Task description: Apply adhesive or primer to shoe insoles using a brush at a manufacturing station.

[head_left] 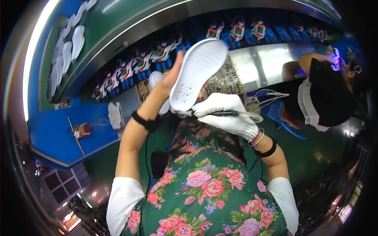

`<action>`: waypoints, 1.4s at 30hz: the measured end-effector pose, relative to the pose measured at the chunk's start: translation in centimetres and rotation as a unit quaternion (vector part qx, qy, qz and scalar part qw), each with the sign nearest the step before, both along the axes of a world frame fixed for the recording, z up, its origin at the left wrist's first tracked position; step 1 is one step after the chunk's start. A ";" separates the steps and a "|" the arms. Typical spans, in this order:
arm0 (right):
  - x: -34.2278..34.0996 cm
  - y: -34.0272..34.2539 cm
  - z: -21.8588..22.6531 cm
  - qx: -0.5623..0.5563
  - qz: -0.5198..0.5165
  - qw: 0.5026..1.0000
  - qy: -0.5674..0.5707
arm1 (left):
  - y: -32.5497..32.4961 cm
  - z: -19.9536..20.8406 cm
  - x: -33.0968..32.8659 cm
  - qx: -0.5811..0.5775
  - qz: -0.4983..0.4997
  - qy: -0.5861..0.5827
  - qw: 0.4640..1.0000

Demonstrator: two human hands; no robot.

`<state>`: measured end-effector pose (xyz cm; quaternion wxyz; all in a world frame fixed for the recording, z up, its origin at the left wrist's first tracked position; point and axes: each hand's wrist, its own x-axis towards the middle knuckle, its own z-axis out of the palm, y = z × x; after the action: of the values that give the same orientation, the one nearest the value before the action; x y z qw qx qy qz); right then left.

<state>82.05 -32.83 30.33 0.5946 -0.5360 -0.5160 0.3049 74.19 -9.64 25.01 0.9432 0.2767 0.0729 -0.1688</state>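
A white shoe sole is held up in front of me, tilted, with a cluster of small holes near its lower end. My bare left hand grips it by the left edge, thumb along the side and other fingers mostly hidden behind. In a white knitted glove, my right hand is closed around a slim black-handled tool with a pale tube trailing from it. The tool's front end lies just under the sole's lower edge; whether it touches cannot be made out. Another white sole shows behind my left wrist.
Shoe uppers stand in a row on a conveyor beyond a metal ledge. More soles line a green shelf at left. A blue table carries a small red box. Another person works at right.
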 end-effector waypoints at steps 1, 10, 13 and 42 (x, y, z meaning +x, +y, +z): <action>-0.2 -0.4 -0.3 -0.041 -0.002 0.989 0.139 | -0.5 0.1 -0.4 -0.054 0.023 -0.025 0.998; 2.1 -0.8 0.4 -0.007 -0.225 0.972 -0.062 | -8.0 -2.7 -3.1 0.032 0.240 0.013 0.970; 1.6 -1.3 0.6 0.025 -0.201 0.971 -0.131 | -7.5 -2.4 -4.3 0.095 0.165 0.089 0.978; 1.7 -1.3 4.4 0.098 -0.231 0.919 -0.305 | -11.6 -2.1 -3.5 -0.277 0.175 -0.001 0.945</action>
<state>83.75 -34.08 34.71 0.5115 -0.6464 -0.5617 -0.0714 70.67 -21.20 22.88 0.9974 -0.0128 0.0693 -0.0148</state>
